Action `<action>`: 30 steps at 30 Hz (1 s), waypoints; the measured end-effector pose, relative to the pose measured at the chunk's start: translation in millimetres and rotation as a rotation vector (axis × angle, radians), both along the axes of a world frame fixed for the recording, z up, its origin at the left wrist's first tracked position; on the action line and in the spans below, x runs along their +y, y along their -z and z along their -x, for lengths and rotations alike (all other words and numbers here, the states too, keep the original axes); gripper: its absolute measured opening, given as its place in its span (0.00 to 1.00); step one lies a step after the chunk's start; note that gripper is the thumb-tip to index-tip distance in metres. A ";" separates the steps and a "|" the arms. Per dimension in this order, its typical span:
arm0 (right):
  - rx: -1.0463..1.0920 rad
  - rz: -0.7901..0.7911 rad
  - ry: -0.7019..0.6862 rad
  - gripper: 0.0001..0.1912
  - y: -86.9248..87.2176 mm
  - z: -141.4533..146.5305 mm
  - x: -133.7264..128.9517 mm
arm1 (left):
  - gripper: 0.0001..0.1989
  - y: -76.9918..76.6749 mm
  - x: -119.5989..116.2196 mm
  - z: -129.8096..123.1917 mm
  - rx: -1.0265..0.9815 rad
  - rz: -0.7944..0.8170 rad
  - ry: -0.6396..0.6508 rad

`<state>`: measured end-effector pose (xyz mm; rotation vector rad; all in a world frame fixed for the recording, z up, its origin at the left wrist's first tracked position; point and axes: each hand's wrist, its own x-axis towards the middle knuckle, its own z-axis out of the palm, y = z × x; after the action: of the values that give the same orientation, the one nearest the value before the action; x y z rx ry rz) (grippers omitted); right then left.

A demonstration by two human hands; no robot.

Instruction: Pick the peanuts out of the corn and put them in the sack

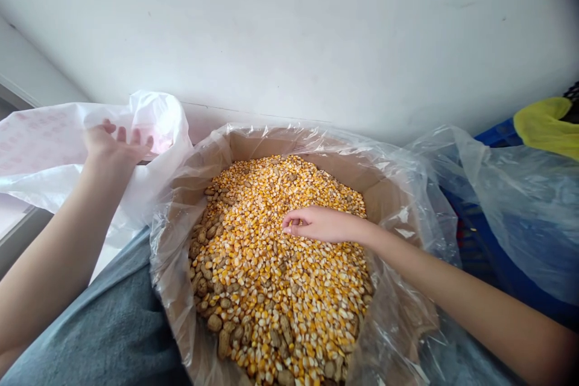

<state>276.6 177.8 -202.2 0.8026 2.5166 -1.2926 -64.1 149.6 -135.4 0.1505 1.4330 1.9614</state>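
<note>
Your right hand [316,223] is down in a big pile of yellow corn kernels [280,259] mixed with brown peanuts in their shells [215,322]. Its fingers [292,224] are curled in and pinched close, right at the top of the pile, and you cannot tell if there is a kernel or a peanut between them. Your left hand [115,143] is up by a white plastic bag [54,145], well apart from the pile. It is open wide, with its fingers [121,134] spread, and it has hold of nothing. The corn and peanuts sit in a brown cardboard box [289,143], and a clear plastic liner [174,253] lines the box and folds over its top edge. A grey cloth [94,319] lies just beside the box, on the near left. On the right, a clear plastic sheet [515,211] lies over a blue crate [495,132], and a yellow bag [545,123] sits past it. Behind it all is a white wall [289,30].
</note>
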 end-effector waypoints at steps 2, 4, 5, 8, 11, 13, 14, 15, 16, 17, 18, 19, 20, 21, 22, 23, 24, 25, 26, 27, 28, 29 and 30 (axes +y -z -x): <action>0.016 -0.054 0.035 0.13 5.1 -0.9 2.2 | 0.13 -4.2 -3.3 -6.2 0.057 -0.131 -0.146; 0.029 -0.147 0.081 0.12 10.3 -2.0 5.9 | 0.14 -11.6 -7.1 -18.7 0.171 -0.283 -0.225; 0.028 -0.207 0.106 0.11 12.4 -2.6 8.5 | 0.14 -15.6 -8.8 -27.3 0.242 -0.344 -0.222; -0.004 -0.415 0.181 0.10 15.3 -4.2 18.5 | 0.10 -21.3 -11.7 -60.4 0.385 -0.485 -0.107; -0.049 -0.574 0.246 0.11 16.0 -5.1 29.8 | 0.04 -4.6 -12.7 -99.4 0.337 -0.530 0.187; -0.071 -0.639 0.274 0.13 17.7 -5.9 36.1 | 0.02 19.7 -15.3 -124.5 0.172 -0.352 0.463; -0.076 -0.670 0.276 0.13 19.1 -6.7 38.7 | 0.03 33.6 -17.3 -135.4 0.066 -0.219 0.580; -0.076 -0.701 0.267 0.14 20.9 -8.0 41.1 | 0.03 47.1 -19.4 -144.7 -0.043 -0.073 0.674; -0.071 -0.731 0.254 0.15 22.9 -9.7 43.5 | 0.04 59.1 -21.2 -151.9 -0.129 0.069 0.741; -0.059 -0.754 0.242 0.16 25.0 -11.7 46.1 | 0.05 68.7 -22.1 -156.9 -0.179 0.181 0.776; -0.041 -0.762 0.242 0.17 27.3 -14.1 49.1 | 0.06 75.6 -21.7 -159.4 -0.187 0.241 0.793; -0.015 -0.751 0.262 0.18 29.7 -16.3 52.8 | 0.07 79.8 -19.6 -159.7 -0.151 0.252 0.792; 0.015 -0.714 0.311 0.19 32.4 -18.2 57.3 | 0.07 82.1 -15.8 -158.2 -0.074 0.222 0.772; 0.051 -0.643 0.396 0.20 35.4 -19.4 62.6 | 0.07 83.6 -10.1 -155.4 0.035 0.169 0.737; 0.101 -0.538 0.531 0.21 39.0 -19.7 68.7 | 0.07 85.4 -2.9 -152.0 0.155 0.121 0.690; 0.152 -0.412 0.689 0.20 43.0 -19.1 75.2 | 0.07 88.6 5.4 -148.7 0.270 0.096 0.634; 0.199 -0.285 0.846 0.20 47.6 -17.5 81.8 | 0.07 93.9 14.3 -146.2 0.367 0.105 0.579; 0.242 -0.177 0.987 0.20 52.5 -15.2 88.3 | 0.07 101.3 23.5 -144.6 0.438 0.144 0.536; 0.270 -0.115 1.078 0.20 57.7 -12.4 94.1 | 0.07 110.6 32.5 -144.3 0.494 0.190 0.508; 0.291 -0.089 1.133 0.20 63.0 -9.4 99.0 | 0.07 120.9 41.2 -145.2 0.560 0.223 0.495; 0.301 -0.092 1.152 0.20 68.0 -6.5 102.9 | 0.08 131.3 49.5 -146.9 0.637 0.239 0.499; 0.305 -0.107 1.152 0.20 72.8 -3.6 105.7 | 0.10 140.9 57.4 -149.2 0.710 0.242 0.504; 0.315 -0.116 1.157 0.20 77.1 -1.0 107.5 | 0.11 148.8 64.9 -151.5 0.782 0.233 0.518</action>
<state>277.6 285.4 -279.3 2.4601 2.3222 -1.6019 87.4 214.5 -284.2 1.1564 1.8363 1.3294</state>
